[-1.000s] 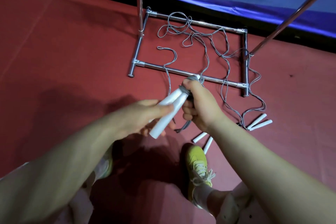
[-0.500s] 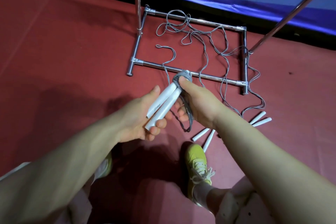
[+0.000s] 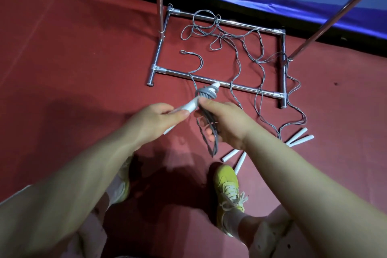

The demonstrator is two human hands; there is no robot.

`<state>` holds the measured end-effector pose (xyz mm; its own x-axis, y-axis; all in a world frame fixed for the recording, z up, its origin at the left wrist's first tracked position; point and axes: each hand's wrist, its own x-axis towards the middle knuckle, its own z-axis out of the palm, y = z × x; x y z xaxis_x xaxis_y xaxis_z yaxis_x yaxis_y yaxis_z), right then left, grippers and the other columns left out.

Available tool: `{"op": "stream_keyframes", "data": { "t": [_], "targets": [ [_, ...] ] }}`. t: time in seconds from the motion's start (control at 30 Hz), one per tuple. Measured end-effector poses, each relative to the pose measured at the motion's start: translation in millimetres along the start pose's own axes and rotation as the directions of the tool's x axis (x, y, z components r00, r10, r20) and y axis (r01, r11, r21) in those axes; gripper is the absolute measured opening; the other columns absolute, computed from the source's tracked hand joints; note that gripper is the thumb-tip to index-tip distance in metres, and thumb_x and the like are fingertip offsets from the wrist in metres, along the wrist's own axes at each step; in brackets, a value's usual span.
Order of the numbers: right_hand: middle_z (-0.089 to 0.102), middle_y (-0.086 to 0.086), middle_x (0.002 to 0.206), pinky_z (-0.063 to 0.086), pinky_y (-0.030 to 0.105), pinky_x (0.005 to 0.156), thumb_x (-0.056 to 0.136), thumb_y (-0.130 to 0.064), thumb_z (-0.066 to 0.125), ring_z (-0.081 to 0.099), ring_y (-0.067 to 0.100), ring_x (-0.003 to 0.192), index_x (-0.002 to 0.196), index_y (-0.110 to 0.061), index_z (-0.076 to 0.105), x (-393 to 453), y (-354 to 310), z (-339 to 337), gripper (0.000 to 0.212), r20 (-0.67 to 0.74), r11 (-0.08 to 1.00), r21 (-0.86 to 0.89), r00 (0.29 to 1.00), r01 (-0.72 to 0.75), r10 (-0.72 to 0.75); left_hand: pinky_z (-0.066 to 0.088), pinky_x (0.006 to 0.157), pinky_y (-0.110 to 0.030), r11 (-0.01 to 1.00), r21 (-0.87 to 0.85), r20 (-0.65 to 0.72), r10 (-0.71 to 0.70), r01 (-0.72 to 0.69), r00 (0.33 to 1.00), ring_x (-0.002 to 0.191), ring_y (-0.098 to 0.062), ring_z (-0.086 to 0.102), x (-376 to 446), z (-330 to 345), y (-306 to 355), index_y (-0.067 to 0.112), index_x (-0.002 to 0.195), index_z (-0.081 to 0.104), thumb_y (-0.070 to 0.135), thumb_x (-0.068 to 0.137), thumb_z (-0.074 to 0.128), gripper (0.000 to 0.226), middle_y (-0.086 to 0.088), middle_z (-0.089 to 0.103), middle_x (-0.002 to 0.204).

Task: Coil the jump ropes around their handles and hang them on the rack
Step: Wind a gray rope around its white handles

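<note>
Nearby, loose grey ropes sprawl over chrome rack base far centre; two spare handle pairs on red floor right, yellow shoe near. Left hand clamped on white handles; right hand grips hanging rope loops. Versus earlier: coil at handle tips thicker, handles tilted flatter.
</note>
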<state>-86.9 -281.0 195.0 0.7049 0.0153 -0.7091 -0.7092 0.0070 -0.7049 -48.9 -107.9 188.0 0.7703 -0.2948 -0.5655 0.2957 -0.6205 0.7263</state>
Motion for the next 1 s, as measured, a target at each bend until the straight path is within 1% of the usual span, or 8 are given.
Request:
{"op": "stream_keyframes", "data": {
  "t": [0.1, 0.3, 0.43, 0.63, 0.73, 0.8, 0.9, 1.0],
  "targets": [
    [0.047, 0.001, 0.054, 0.036, 0.021, 0.040, 0.085, -0.058, 0.054, 0.042, 0.012, 0.038, 0.087, -0.008, 0.060, 1, -1, 0, 0.050, -0.030, 0.999, -0.035, 0.999, 0.023, -0.024, 0.033, 0.061, -0.031, 0.994, 0.082, -0.001, 0.070, -0.069, 0.998, 0.060, -0.014, 0.047, -1, -1, -2, 0.015, 0.076, 0.062, 0.073, 0.044, 0.054, 0.067, 0.008, 0.051, 0.062],
    [0.046, 0.003, 0.051, 0.034, 0.021, 0.041, 0.091, -0.049, 0.053, 0.040, 0.014, 0.035, 0.079, -0.007, 0.059, -2, -2, 1, 0.044, -0.083, 0.980, -0.113, 0.981, 0.163, -0.173, 0.031, 0.059, -0.032, 0.984, 0.151, -0.039, 0.106, -0.099, 0.994, 0.058, -0.016, 0.045, 0, 0, 0, 0.013, 0.074, 0.058, 0.074, 0.041, 0.053, 0.070, 0.007, 0.047, 0.060],
    [0.048, 0.006, 0.055, 0.037, 0.022, 0.044, 0.074, -0.069, 0.049, 0.045, 0.018, 0.040, 0.069, -0.013, 0.055, -2, -4, 0, 0.056, -0.067, 0.984, -0.084, 0.984, 0.157, -0.163, 0.032, 0.059, -0.032, 0.972, 0.213, -0.074, 0.114, -0.096, 0.991, 0.061, -0.018, 0.047, -2, -2, 0, 0.014, 0.080, 0.059, 0.072, 0.041, 0.056, 0.070, 0.004, 0.052, 0.065],
    [0.038, 0.011, 0.056, 0.028, 0.027, 0.044, 0.083, -0.047, 0.051, 0.033, 0.021, 0.042, 0.072, -0.008, 0.050, 0, -1, 0, 0.040, -0.077, 0.975, -0.047, 0.973, 0.216, -0.219, 0.030, 0.057, -0.033, 0.949, 0.305, 0.023, 0.075, -0.079, 0.997, 0.060, -0.019, 0.043, -7, 4, 2, 0.012, 0.072, 0.055, 0.062, 0.050, 0.060, 0.055, 0.002, 0.048, 0.063],
    [0.034, 0.009, 0.052, 0.025, 0.028, 0.045, 0.075, -0.046, 0.046, 0.030, 0.020, 0.041, 0.070, -0.007, 0.047, 0, -2, -1, 0.039, -0.026, 0.961, 0.074, 0.964, 0.267, -0.265, 0.047, 0.077, -0.038, 0.995, 0.061, 0.284, -0.093, 0.079, 0.954, 0.076, -0.017, 0.061, -14, 3, 9, 0.016, 0.087, 0.065, 0.064, 0.059, 0.065, 0.056, -0.003, 0.070, 0.079],
    [0.037, 0.008, 0.052, 0.027, 0.025, 0.043, 0.074, -0.042, 0.045, 0.032, 0.017, 0.039, 0.069, -0.009, 0.046, -1, -4, -2, 0.033, 0.017, 0.935, 0.216, 0.956, 0.281, -0.291, 0.049, 0.084, -0.044, 0.928, -0.236, 0.536, -0.124, 0.289, 0.835, 0.087, -0.021, 0.069, -20, 3, 15, 0.016, 0.099, 0.068, 0.066, 0.069, 0.049, 0.062, -0.008, 0.074, 0.094],
    [0.042, 0.006, 0.051, 0.028, 0.023, 0.042, 0.076, -0.039, 0.043, 0.034, 0.014, 0.036, 0.071, -0.010, 0.047, -3, -7, -2, 0.030, 0.061, 0.883, 0.341, 0.929, 0.323, -0.364, 0.046, 0.061, -0.034, 0.747, -0.466, 0.673, -0.048, 0.474, 0.738, 0.055, -0.024, 0.056, -25, 4, 22, 0.005, 0.087, 0.074, 0.068, 0.066, 0.035, 0.078, -0.012, 0.064, 0.070],
    [0.037, 0.010, 0.053, 0.031, 0.024, 0.042, 0.078, -0.039, 0.041, 0.035, 0.015, 0.037, 0.074, -0.009, 0.046, -3, -9, -3, 0.032, 0.068, 0.886, 0.299, 0.918, 0.354, -0.390, 0.031, 0.049, -0.027, 0.719, -0.502, 0.684, -0.009, 0.480, 0.729, 0.041, -0.015, 0.032, -26, 2, 25, 0.006, 0.076, 0.073, 0.071, 0.068, 0.031, 0.078, -0.005, 0.043, 0.055]
  ]
}}
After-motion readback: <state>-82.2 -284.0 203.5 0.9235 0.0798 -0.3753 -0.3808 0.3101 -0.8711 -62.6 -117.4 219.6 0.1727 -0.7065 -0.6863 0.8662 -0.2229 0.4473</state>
